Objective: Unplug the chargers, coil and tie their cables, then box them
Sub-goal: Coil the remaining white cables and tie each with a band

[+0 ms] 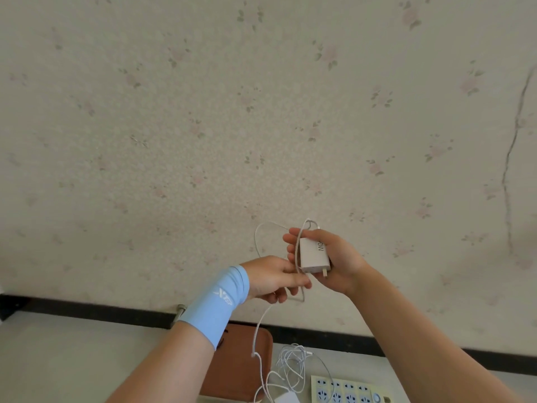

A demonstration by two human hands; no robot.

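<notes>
Grips white rectangular plastic charger brick (313, 255) in curled right hand (337, 261), prongs down, in the air above the far edge of the pale surface (72, 359). Pinches its thin white cable (263, 324) with left hand (273, 279) fingers just beside the brick, one loop over the right fingers, the rest hanging slack. Probably handles light, rigid and a bit slick at the brick, so best held round the body; soft, limp and tangle-prone along the cable, so best pinched close to the brick and fed loop by loop. Counts two chargers (second white charger (286, 398) cut off at the bottom), one loose white cable bundle (293, 363), one cream power strip (343, 392), one brown rounded case (238, 367).
</notes>
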